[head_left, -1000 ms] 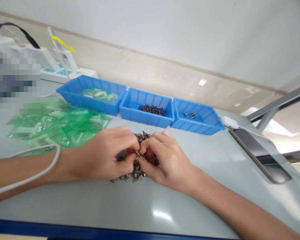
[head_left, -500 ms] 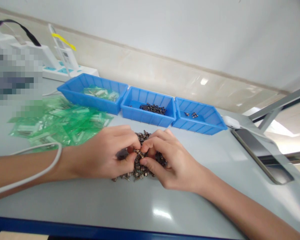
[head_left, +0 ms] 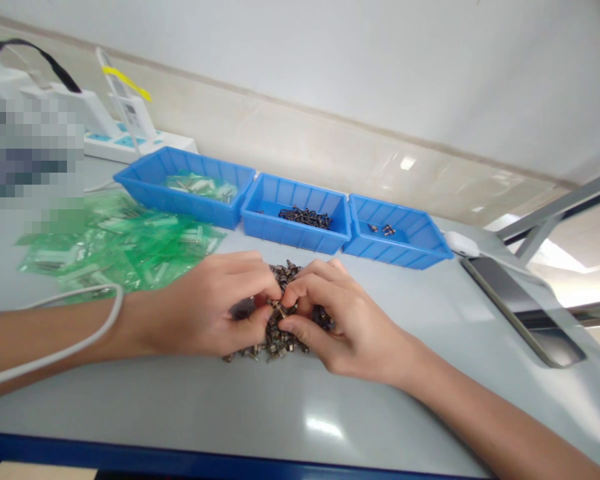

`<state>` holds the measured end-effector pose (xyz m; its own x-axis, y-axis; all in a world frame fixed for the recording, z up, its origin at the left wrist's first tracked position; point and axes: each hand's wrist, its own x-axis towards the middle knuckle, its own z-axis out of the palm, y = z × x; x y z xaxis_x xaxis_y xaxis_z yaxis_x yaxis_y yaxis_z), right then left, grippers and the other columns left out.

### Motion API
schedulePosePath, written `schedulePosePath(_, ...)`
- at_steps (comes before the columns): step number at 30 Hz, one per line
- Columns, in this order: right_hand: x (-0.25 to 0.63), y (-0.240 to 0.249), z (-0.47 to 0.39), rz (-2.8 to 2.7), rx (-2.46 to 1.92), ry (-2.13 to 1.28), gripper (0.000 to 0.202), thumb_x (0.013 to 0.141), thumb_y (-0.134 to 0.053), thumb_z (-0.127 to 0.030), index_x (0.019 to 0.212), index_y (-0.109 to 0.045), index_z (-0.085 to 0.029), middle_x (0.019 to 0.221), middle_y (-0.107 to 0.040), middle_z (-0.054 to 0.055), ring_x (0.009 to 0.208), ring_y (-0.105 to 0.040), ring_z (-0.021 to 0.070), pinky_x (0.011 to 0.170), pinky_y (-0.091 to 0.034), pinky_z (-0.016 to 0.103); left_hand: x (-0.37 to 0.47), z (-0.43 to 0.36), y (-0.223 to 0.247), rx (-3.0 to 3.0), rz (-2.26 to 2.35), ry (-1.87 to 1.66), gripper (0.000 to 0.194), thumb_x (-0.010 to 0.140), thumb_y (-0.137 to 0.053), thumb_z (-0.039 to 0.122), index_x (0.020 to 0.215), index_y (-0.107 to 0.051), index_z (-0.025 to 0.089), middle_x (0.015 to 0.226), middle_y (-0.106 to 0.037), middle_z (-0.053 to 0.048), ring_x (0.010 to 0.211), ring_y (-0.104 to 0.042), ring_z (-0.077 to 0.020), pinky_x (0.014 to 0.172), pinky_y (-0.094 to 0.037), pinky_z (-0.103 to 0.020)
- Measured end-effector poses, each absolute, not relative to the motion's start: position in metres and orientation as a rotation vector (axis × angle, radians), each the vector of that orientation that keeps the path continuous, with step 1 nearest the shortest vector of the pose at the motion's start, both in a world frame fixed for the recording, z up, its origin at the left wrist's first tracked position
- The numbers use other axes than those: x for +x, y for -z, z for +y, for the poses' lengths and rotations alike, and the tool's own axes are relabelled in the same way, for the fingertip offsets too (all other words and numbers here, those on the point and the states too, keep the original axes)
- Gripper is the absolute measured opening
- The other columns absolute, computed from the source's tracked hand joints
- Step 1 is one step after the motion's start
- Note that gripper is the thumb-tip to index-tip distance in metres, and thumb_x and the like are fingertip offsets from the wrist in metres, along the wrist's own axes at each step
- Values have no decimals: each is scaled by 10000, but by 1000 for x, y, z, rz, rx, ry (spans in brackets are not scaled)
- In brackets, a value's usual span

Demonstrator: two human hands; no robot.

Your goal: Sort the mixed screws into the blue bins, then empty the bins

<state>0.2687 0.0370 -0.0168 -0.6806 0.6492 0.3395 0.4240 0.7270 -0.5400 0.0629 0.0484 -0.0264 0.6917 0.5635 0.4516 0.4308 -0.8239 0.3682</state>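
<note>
My left hand and my right hand meet over a pile of small metal screws on the grey table. Thumb and fingertips of each hand are pinched together, and between them is one small metal screw. Its far end is partly covered by my fingers. Both hands hide much of the pile, which shows between and below them. A white cable loops across my left wrist.
Behind the hands stand three blue bins: the left bin with green packets, the middle bin with dark screws, the right bin with several small metal pieces. Green plastic packets lie left, a phone right, a power strip behind.
</note>
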Motion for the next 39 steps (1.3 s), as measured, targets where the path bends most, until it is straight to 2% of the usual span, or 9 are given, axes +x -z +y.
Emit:
schedulePosePath(4,270,17,37,-2384,-813,-574,81,826,-600,-169,895,-558,-164,650,-581,-22,784,-516,162,742,-334,311,63,48,25,2665,825,-836,116,803,-481,144,747,-575,182,649,-559,8,600,-511,-117,573,-380,-223)
schedulePosePath(8,268,19,37,-2319,-868,-647,95,808,-622,-181,881,-561,-171,641,-576,-38,703,-514,132,700,-344,291,63,49,26,2688,853,-870,100,797,-493,149,741,-569,182,642,-556,11,600,-506,-120,571,-375,-228)
schedulePosePath(17,261,18,37,-2069,-982,-1029,62,807,-596,-203,822,-555,-159,549,-502,-64,536,-466,89,580,-359,241,62,49,32,2682,875,-962,79,791,-512,150,742,-560,188,665,-571,12,630,-515,-130,600,-387,-245)
schedulePosePath(28,262,19,35,-1815,-1041,-1517,194,787,-667,-312,812,-529,-178,504,-433,-87,462,-383,72,451,-285,204,62,50,31,2659,793,-996,64,790,-521,139,759,-558,180,672,-568,4,625,-512,-133,587,-387,-253)
schedulePosePath(39,261,16,36,-1949,-1038,-1226,138,787,-638,-272,800,-552,-165,536,-492,-66,504,-440,77,511,-348,214,61,51,33,2644,788,-987,70,806,-515,126,824,-561,175,700,-569,9,647,-510,-127,608,-389,-246)
